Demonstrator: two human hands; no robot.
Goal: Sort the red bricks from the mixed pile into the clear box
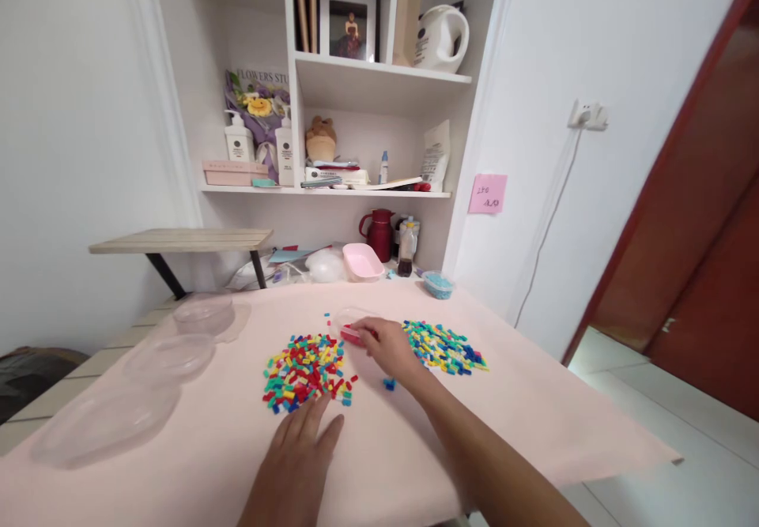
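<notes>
Two heaps of small coloured bricks lie on the pale pink table cover (534, 424): a mixed red, yellow, blue and green pile (305, 369) at the centre and a mostly yellow, green and blue pile (444, 347) to its right. My right hand (388, 347) reaches between them with its fingers pinched over a small clear dish (349, 321) that holds red pieces. What the fingertips hold is too small to name. My left hand (300, 452) lies flat on the cover just below the central pile, fingers stretched out and holding nothing.
Three clear plastic lids or dishes (169, 357) lie along the left of the table. A tub of blue bricks (439, 284), a pink tray (363, 261), a red jug and a bottle stand at the back. Shelves rise behind. A small side table (178, 240) stands left.
</notes>
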